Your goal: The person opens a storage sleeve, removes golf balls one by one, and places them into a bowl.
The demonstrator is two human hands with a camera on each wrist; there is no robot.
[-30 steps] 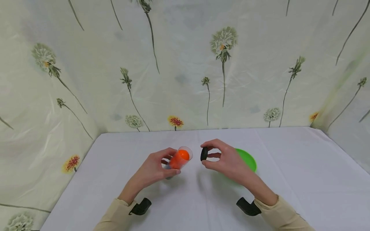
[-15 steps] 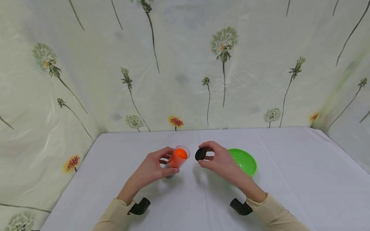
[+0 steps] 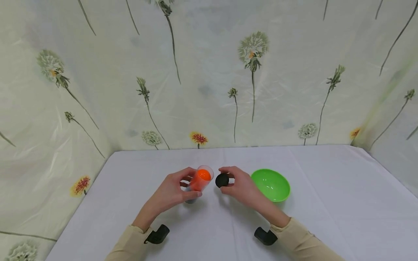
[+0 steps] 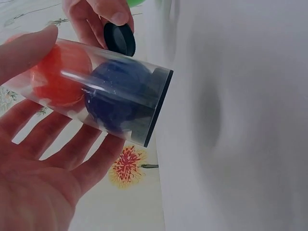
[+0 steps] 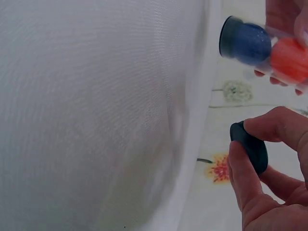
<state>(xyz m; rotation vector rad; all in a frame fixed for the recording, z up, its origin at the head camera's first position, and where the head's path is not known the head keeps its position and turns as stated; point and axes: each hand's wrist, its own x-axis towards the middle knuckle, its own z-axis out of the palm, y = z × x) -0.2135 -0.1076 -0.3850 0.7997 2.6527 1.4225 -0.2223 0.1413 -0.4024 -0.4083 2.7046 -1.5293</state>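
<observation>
My left hand (image 3: 176,190) grips a clear plastic tube (image 3: 197,182), tilted with its open mouth up and to the right. An orange ball (image 3: 204,174) shows at the mouth. Lower in the tube, the left wrist view shows a dark blue ball (image 4: 118,94) resting by the black end cap (image 4: 158,108). Just right of the mouth, my right hand (image 3: 243,187) pinches a round black lid (image 3: 222,180) by its edge between thumb and fingers. A small gap separates lid and tube mouth in the head view. The right wrist view shows the lid (image 5: 249,147) nearly edge-on.
A bright green bowl (image 3: 271,185) stands on the white tablecloth (image 3: 330,195), behind and right of my right hand. A flower-printed curtain (image 3: 209,72) closes off the back and sides. Black wrist cameras (image 3: 158,234) jut inward from both sleeves.
My right hand has moved left and slightly down, bringing the lid nearer the tube and turning its flat face into view. More of the green bowl shows. The left hand has barely shifted.
</observation>
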